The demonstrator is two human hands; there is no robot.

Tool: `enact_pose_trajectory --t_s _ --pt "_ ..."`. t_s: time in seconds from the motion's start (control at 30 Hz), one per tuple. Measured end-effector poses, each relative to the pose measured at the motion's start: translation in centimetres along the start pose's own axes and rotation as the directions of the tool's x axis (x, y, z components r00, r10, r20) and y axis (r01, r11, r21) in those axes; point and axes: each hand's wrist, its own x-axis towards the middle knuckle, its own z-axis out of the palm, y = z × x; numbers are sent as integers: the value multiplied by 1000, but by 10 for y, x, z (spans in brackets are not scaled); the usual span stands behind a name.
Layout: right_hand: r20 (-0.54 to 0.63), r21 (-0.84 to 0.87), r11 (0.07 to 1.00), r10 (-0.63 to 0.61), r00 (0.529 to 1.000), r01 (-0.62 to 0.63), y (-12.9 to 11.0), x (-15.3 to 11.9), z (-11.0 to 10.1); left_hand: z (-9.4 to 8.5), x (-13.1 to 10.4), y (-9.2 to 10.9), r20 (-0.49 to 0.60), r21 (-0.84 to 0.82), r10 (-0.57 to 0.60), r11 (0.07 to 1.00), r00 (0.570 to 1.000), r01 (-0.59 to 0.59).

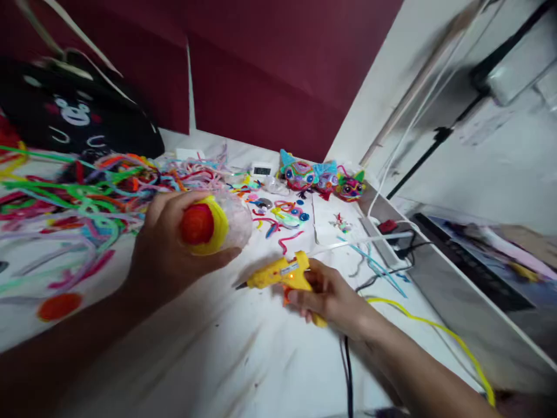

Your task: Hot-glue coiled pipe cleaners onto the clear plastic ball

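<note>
My left hand (167, 247) is wrapped round a clear plastic bottle (241, 223), whose near end carries a red disc ringed with yellow pipe cleaner (221, 225). In my right hand (333, 296) is a yellow hot glue gun (278, 271), gripped by its handle with fingers near the orange trigger. Its dark nozzle points left, below the bottle and apart from it, and a small orange light glows on its side. A loose orange-red disc (60, 306) lies on the white table (235, 348) beside my left forearm.
Heaped pipe cleaners (91, 203) cover the left side. Several decorated animal heads (300, 173) stand at the back near a small digital clock (261, 169). A black cord (349, 377) hangs below the glue gun. At right are a grey ledge (456, 302) and a yellow cord (452, 334).
</note>
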Motion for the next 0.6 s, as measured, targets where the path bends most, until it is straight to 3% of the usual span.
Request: enact_pose_trajectory --t_s 0.1,0.2,0.33,0.47,0.6 --pt "50 -94 995 45 998 -40 1 7 10 -1 -4 1 4 4 16 1000 1000 -16" --pt "25 -218 974 69 997 -62 1 14 14 0 -5 1 8 11 39 999 999 -39" --pt "-62 -408 913 -43 997 14 -2 18 8 1 -6 1 17 -8 58 998 998 -58" --pt "-163 -627 775 -220 962 71 -10 11 -23 1 -7 2 46 -12 75 997 996 -75" --pt "-349 -773 634 -393 851 -24 -13 -4 -81 0 -10 2 62 -17 107 994 992 -106"
